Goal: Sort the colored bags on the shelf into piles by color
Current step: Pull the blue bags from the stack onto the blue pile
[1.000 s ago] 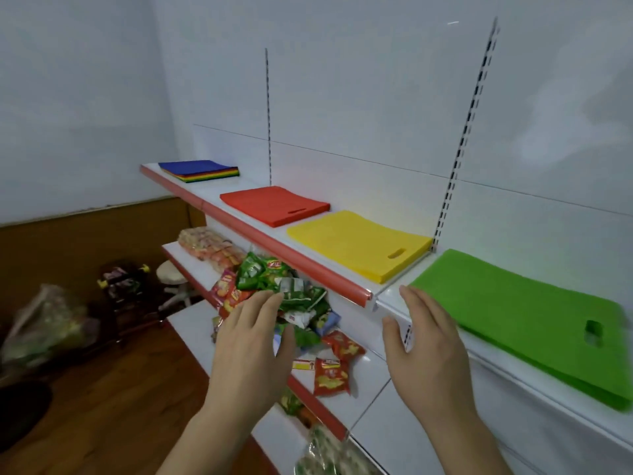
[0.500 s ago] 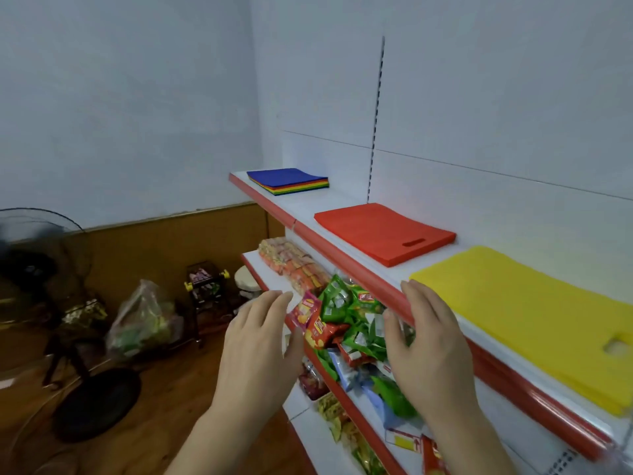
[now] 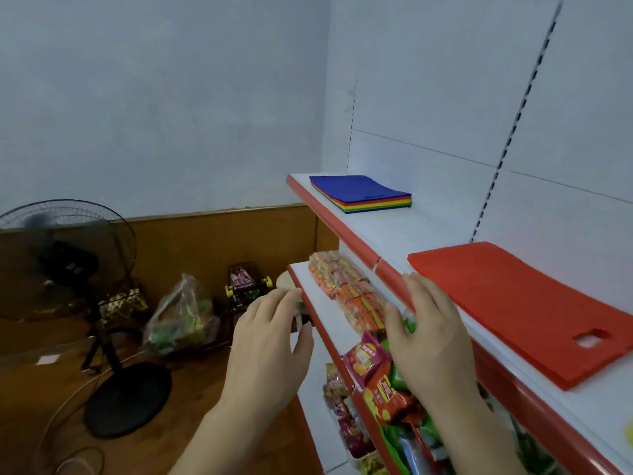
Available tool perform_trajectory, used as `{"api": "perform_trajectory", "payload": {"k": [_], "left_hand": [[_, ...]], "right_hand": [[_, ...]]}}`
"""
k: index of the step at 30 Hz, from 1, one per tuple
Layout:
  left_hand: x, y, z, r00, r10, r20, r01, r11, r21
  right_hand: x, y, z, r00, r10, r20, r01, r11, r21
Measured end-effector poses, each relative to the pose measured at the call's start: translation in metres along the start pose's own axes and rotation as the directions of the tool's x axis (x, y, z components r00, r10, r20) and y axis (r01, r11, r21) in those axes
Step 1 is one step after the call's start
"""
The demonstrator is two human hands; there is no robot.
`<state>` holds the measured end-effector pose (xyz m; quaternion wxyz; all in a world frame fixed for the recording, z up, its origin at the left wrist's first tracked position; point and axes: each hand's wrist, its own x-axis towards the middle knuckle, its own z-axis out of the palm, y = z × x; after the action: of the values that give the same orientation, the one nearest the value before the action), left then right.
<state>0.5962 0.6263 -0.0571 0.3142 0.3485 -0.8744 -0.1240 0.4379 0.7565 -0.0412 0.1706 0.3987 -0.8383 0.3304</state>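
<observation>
Since the mixed stack of flat felt-like bags with a blue one on top [image 3: 363, 195] is sitting unsorted at the far left end of the white top shelf with the red front edge [image 3: 342, 231], I'd say there's plenty left, though the flat red bag pile [image 3: 513, 303] to its right looks done. Left hand [image 3: 270, 344] and right hand [image 3: 428, 337] both hover with fingers loosely spread, holding nothing, in front of the lower shelf's snack packets [image 3: 356, 296].
</observation>
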Motion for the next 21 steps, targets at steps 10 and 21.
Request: {"api": "perform_trajectory", "payload": {"k": [10, 21], "left_hand": [[0.167, -0.109, 0.028, 0.995, 0.097, 0.025, -0.095, 0.994, -0.057], [0.339, -0.177, 0.110, 0.979, 0.201, 0.043, -0.196, 0.976, -0.089]], "right_hand": [[0.123, -0.060, 0.122, 0.996, 0.087, -0.032, -0.088, 0.995, -0.050], [0.251, -0.044, 0.228, 0.974, 0.172, -0.144, -0.187, 0.977, -0.098]]}}
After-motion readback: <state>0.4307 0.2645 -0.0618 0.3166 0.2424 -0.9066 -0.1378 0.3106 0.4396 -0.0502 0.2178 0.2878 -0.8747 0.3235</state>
